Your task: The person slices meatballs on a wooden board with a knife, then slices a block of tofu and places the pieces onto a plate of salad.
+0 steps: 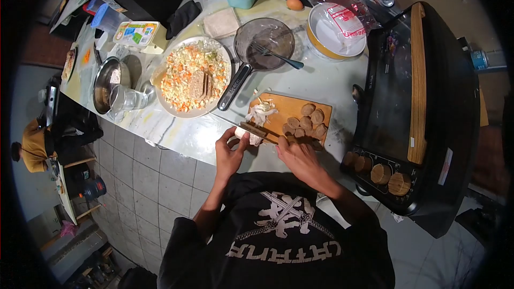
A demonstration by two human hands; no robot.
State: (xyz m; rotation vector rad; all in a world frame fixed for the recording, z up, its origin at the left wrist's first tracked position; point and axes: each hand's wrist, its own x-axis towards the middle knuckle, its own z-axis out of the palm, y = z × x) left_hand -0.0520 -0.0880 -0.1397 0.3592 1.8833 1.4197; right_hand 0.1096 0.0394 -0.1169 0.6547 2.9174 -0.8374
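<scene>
My left hand (230, 152) grips a pale piece of food (250, 137), possibly cooked chicken, at the near left edge of a wooden cutting board (284, 108). My right hand (297, 156) is closed around a knife (259, 131), its blade lying over the pale piece close to my left fingers. Pale shreds (261, 111) are heaped on the board's left side. Several brown round pieces (305, 123), which look like cut meatballs, sit on its right side. The knife handle is mostly hidden in my right hand.
A plate (161, 104) of chopped vegetables and a frying pan (265, 37) with a fork (276, 55) stand behind the board. A glass (127, 98) is near the table's left front edge. A black oven (393, 101) stands right. A person (36, 147) sits far left.
</scene>
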